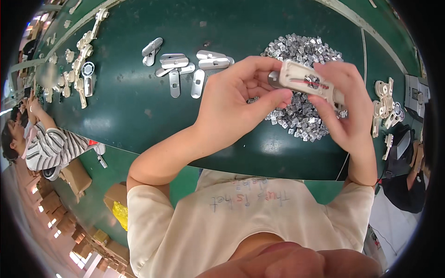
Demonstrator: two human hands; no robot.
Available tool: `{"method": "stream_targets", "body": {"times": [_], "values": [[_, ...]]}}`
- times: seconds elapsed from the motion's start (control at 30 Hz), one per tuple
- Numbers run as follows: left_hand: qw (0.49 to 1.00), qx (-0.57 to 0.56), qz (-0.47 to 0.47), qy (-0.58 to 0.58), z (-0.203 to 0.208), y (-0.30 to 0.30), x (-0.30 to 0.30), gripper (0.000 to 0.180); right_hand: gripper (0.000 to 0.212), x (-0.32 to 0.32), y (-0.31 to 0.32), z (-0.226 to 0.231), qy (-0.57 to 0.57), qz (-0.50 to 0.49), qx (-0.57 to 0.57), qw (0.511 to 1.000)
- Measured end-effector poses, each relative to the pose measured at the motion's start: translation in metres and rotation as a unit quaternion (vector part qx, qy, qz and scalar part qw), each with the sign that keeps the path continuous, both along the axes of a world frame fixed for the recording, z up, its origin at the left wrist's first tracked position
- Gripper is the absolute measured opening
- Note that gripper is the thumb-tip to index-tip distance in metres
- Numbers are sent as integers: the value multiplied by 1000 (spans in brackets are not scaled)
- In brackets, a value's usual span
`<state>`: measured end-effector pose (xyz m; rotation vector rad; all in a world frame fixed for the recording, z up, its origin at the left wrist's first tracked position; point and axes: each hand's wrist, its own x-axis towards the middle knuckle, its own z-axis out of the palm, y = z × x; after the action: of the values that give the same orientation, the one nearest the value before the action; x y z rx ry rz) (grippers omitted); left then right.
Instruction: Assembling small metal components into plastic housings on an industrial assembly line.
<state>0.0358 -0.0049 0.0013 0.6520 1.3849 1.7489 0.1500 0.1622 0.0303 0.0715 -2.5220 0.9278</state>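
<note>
While both hands [232, 99] [350, 104] grip a pale plate [308, 83] — beneath, loose metal bits [301, 116], silver handles [185, 67] aside

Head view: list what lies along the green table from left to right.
Cream-coloured handle plates in a row → loose silver metal handle pieces → heap of small silver metal bits → small cluster of cream-coloured plates on the green table.
</note>
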Motion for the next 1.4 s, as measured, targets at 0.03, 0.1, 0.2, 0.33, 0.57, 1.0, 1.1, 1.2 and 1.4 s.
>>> {"method": "stream_targets", "body": {"times": [0.03,0.1,0.2,0.33,0.57,1.0,1.1,1.2,1.4], "values": [[1000,-1,0,-3,0,0,1,34,38,3,-2,-1,4,7,36,999],[1000,24,-11,10,-1,0,2,35,43,4,-4,-1,6,17,84,996],[999,19,-22,28,-1,-1,2,35,45,7,-2,-4,-15,37,83,996],[999,24,-29,13,-2,-1,1,36,46,5,-1,-5,-19,42,83,996],[998,12,-36,42,-1,-2,-3,36,46,2,1,-3,-28,47,86,995],[995,-44,90,1,-11,6,13,18,27,6,-23,-20,-142,-86,-297,941],[972,-44,106,205,-30,7,6,18,25,2,-25,-23,-129,-108,-235,957],[948,-36,142,283,-29,5,2,17,24,-5,-25,-30,-107,-92,-203,969],[895,13,250,369,-26,14,-54,24,28,-89,19,-28,-2,-34,-44,998]]}}
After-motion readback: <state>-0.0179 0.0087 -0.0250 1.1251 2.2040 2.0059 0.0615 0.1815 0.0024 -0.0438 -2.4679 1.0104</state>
